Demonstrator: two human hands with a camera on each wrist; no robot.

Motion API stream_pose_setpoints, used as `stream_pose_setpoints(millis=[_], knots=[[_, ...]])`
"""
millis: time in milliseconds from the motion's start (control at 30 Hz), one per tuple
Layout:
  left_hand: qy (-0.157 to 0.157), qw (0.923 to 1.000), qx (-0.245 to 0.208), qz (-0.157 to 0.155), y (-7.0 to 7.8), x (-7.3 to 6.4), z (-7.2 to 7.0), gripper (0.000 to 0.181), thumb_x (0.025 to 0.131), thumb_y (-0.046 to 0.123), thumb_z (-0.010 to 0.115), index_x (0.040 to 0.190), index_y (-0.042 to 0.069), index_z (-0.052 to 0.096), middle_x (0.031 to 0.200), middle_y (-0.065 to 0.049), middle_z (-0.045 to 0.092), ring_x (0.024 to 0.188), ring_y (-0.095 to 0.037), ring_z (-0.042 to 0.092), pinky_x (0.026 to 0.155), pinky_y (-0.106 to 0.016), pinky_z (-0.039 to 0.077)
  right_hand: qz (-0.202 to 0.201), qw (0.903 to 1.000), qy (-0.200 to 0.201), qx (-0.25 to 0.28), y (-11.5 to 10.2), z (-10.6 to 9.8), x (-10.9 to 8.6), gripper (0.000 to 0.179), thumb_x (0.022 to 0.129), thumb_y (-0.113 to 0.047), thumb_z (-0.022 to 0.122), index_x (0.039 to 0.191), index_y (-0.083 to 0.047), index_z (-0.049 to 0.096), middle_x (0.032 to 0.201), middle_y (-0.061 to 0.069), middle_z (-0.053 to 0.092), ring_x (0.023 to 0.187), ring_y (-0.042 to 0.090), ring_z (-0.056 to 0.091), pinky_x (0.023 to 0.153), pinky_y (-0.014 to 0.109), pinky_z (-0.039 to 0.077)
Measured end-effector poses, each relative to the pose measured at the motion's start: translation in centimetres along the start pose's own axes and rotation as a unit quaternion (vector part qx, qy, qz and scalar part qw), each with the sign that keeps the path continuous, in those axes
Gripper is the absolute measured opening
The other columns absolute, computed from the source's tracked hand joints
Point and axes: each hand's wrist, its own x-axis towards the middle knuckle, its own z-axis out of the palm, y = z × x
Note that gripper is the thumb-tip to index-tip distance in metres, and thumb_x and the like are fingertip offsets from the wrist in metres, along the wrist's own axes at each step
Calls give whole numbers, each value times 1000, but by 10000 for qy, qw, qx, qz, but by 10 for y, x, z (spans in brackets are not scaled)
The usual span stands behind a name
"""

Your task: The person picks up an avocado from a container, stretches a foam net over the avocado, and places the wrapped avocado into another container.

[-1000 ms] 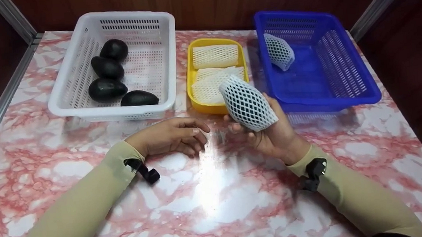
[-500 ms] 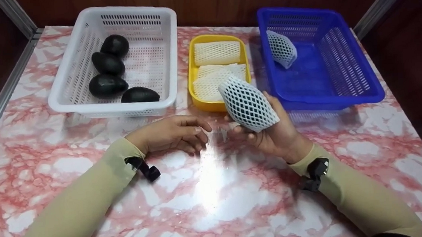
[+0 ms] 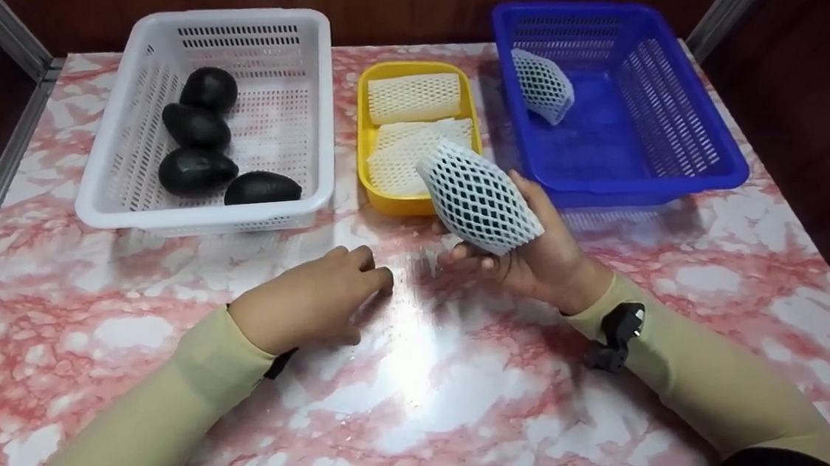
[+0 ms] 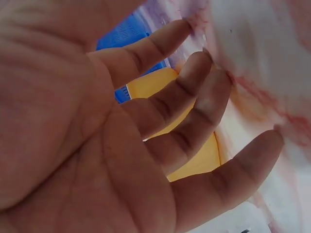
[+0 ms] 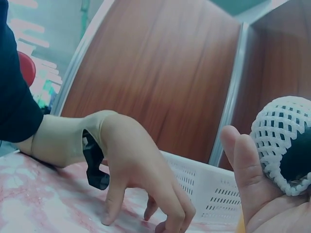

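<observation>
My right hand (image 3: 551, 263) holds a dark avocado in a white foam net sleeve (image 3: 480, 200), thumb along its right side and fingers beneath. In the right wrist view, the dark end of the avocado (image 5: 297, 158) shows through the sleeve's open mouth. My left hand (image 3: 309, 300) is palm down at the table in front of the white basket, holding nothing. Its fingers (image 4: 228, 189) are spread and slightly bent, with tips right at the tabletop in the left wrist view. Flat foam net sleeves (image 3: 415, 98) lie in the yellow tray (image 3: 373, 195), just beyond the held avocado.
A white basket (image 3: 209, 210) at the back left contains several bare avocados (image 3: 197, 171). At the back right, a blue basket (image 3: 641, 187) has one netted avocado (image 3: 544, 88) against its left wall. Wooden panels (image 3: 404, 4) stand behind the marbled table (image 3: 415, 425).
My left hand has turned palm down and lowered toward the table, moving slightly left and nearer. My right hand keeps holding the netted avocado almost in place. The head view has shifted slightly.
</observation>
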Motion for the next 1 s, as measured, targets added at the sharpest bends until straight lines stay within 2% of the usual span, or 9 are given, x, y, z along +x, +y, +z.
stream_pose_setpoints(millis=[167, 267, 333, 467, 500, 567, 633, 733, 1000], knots=[[248, 9996, -27, 99, -1, -1, 5, 48, 72, 8, 97, 110, 12, 69, 101, -11, 65, 86, -34, 60, 79, -43, 54, -587, 9948, 290, -774, -2, 4, 1, 65, 108, -52, 62, 159, -18, 41, 130, 12, 66, 100, 22, 78, 74, 21, 64], [446, 9987, -79, 235, -2, -1, 5, 48, 69, 6, 96, 108, 13, 69, 97, -8, 64, 84, -33, 59, 78, -41, 54, -1554, 9549, 704, -2429, -2, 11, 1, 57, 102, -20, 74, 154, -16, 50, 138, 12, 63, 111, 25, 72, 86, 30, 66], [628, 9972, -113, 382, -3, -3, 5, 47, 67, 3, 94, 106, 13, 70, 94, -7, 62, 81, -32, 59, 75, -40, 53, -2332, 8693, 819, -4280, -2, 16, -1, 61, 91, -3, 81, 147, -11, 57, 143, 15, 61, 123, 29, 67, 96, 38, 65], [772, 9954, -39, 559, -4, -2, 6, 45, 64, 3, 95, 100, 14, 71, 93, -6, 62, 81, -31, 60, 73, -39, 53, -3895, 5684, 388, -7237, 1, 23, -4, 59, 82, 3, 86, 136, -10, 69, 142, 25, 61, 128, 42, 63, 101, 49, 64], [710, 9961, 7, 527, -4, -2, 6, 45, 64, 4, 96, 100, 14, 71, 95, -6, 63, 82, -31, 61, 73, -40, 54, -4191, 5060, 230, -7536, 2, 25, -5, 55, 83, 2, 85, 133, -13, 72, 142, 27, 60, 129, 45, 62, 102, 52, 63], [569, 9973, 188, 430, -4, 0, 5, 46, 64, 8, 99, 101, 13, 73, 99, -7, 64, 83, -31, 62, 74, -42, 56, -4504, 4320, -120, -7813, 4, 28, -5, 48, 88, 0, 81, 132, -19, 74, 140, 28, 62, 125, 48, 63, 98, 56, 63], [439, 9977, 354, 366, -3, 1, 4, 47, 64, 12, 101, 103, 11, 75, 102, -9, 64, 83, -31, 62, 74, -44, 57, -4565, 4092, -335, -7894, 5, 30, -6, 47, 92, -2, 79, 134, -22, 75, 141, 27, 63, 123, 47, 63, 97, 57, 64], [418, 9982, 277, 317, -2, 0, 4, 45, 65, 10, 99, 104, 12, 75, 100, -9, 65, 82, -31, 62, 72, -43, 56, -4445, 4082, -423, -7962, 1, 30, -5, 49, 92, -2, 79, 137, -21, 73, 142, 27, 63, 124, 46, 63, 98, 56, 64], [129, 9996, -170, -161, -2, 1, 2, 51, 72, 8, 96, 115, 18, 71, 108, -9, 66, 96, -35, 65, 78, -47, 58, -3680, 4806, 1255, -7860, -51, 18, -8, 70, 78, 7, 89, 140, -8, 61, 151, 24, 58, 138, 44, 62, 104, 54, 63]])
